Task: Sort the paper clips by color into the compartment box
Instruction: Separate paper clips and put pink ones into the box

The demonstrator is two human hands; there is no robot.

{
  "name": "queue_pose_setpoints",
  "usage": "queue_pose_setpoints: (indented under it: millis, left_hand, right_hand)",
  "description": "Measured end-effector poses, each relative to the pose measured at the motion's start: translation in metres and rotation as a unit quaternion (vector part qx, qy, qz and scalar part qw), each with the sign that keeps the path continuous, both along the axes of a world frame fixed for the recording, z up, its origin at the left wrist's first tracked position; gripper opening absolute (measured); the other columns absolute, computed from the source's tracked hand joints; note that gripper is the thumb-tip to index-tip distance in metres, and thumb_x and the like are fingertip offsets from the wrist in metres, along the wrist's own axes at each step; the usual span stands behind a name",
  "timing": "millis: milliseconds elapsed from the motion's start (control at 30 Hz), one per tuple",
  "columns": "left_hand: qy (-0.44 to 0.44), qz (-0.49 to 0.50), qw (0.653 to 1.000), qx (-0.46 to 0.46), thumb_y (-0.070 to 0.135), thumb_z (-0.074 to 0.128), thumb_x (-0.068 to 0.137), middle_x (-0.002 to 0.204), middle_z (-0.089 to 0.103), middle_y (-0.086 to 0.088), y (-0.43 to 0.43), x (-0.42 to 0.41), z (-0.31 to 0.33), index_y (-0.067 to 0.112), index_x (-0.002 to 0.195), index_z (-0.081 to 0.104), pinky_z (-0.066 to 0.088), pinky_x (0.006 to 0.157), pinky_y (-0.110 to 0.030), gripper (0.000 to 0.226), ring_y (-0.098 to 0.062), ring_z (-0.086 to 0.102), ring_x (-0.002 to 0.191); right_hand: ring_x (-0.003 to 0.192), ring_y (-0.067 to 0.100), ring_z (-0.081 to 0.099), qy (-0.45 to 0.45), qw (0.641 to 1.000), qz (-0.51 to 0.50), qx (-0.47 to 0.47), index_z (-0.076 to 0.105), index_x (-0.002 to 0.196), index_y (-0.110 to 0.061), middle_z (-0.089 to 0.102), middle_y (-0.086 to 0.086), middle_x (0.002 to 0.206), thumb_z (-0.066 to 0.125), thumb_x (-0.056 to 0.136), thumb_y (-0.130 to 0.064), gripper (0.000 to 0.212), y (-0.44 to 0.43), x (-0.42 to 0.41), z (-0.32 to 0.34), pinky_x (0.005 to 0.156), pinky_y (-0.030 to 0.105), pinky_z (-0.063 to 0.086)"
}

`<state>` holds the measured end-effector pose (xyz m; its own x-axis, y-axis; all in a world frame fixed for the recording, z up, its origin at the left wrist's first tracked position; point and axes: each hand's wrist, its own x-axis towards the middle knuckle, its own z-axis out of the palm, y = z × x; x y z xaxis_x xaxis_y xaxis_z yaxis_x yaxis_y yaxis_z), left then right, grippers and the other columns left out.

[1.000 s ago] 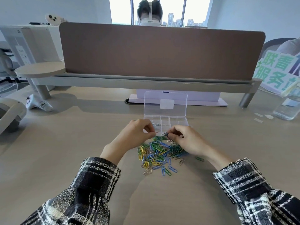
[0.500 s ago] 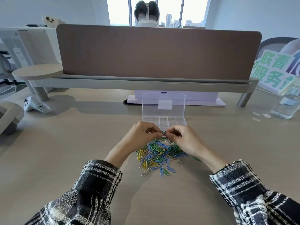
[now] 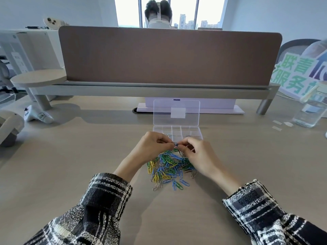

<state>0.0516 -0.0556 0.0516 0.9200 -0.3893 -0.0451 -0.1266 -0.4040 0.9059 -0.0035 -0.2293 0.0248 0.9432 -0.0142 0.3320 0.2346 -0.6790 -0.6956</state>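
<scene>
the left hand (image 3: 152, 147) and right hand (image 3: 198, 152) meet above the far edge of the pile of paper clips (image 3: 168, 167), fingertips pinched together on a small linked bunch of clips (image 3: 177, 147): one blue clip at the top, with at least one darker clip hanging below it toward 5 o'clock. both hands are clenched on this bunch; exactly which fingers bear on which clip is too small to tell.

the pile lies on the desk (image 3: 70, 165) directly at 6 o'clock from the compartment box (image 3: 192, 132), which stands open, its clear lid (image 3: 162, 112) raised at the far side. a few silver-looking clips appear in the compartment at the box's 9 o'clock corner; the other compartments cannot be read clearly.

step in hand, as judged: separating interlocked clips before sorting.

- hold one clip still with the left hand; slide the other along its wire loop with the right rather than pulling straight apart, which would bend the wire.
- keep the bunch over the pile, so a dropped clip does not fall into a wrong compartment.
- confirm each clip's color once free, then place it in a compartment of its own color.
</scene>
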Motion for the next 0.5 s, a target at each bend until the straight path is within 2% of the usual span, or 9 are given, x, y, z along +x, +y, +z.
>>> queue_pose_setpoints:
  millis: [133,267,333,500]
  left_hand:
    - [0.012,-0.013,1.000,0.009,0.015,0.069,0.086,0.072,0.061,-0.005,0.000,0.000,-0.001,0.009,0.089,0.072,0.026,0.035,-0.015,0.007,-0.003,0.031,0.034]
    - [-0.026,-0.017,0.998,0.052,0.017,0.068,0.087,0.074,0.063,-0.002,0.003,0.004,-0.003,0.013,0.087,0.073,0.030,0.036,-0.014,0.006,0.000,0.037,0.035]
    - [-0.042,-0.011,0.997,0.067,0.018,0.068,0.087,0.077,0.066,0.001,0.006,0.008,-0.004,0.016,0.085,0.073,0.031,0.036,-0.012,0.006,0.002,0.041,0.036]
    - [-0.101,0.011,0.993,0.067,0.018,0.070,0.084,0.076,0.066,0.008,0.004,0.013,-0.004,0.025,0.080,0.072,0.039,0.050,-0.009,0.008,0.005,0.053,0.056]
  right_hand:
    - [0.072,-0.002,0.056,-0.015,1.000,-0.003,-0.008,0.070,0.095,-0.021,0.066,-0.009,0.083,0.064,0.093,-0.021,0.006,-0.003,-0.002,-0.003,0.063,0.010,0.041]
    - [0.078,0.004,0.058,-0.031,0.999,0.000,-0.037,0.068,0.094,-0.022,0.064,-0.011,0.084,0.063,0.093,-0.022,0.005,-0.009,-0.007,-0.007,0.069,0.020,0.045]
    - [0.078,0.004,0.057,-0.043,0.997,-0.001,-0.057,0.068,0.095,-0.022,0.063,-0.012,0.085,0.063,0.093,-0.023,0.006,-0.013,-0.009,-0.008,0.069,0.021,0.045]
    - [0.092,0.012,0.059,-0.072,0.986,0.017,-0.146,0.074,0.100,-0.020,0.066,-0.009,0.096,0.064,0.091,-0.025,0.013,-0.021,-0.015,-0.015,0.080,0.029,0.048]
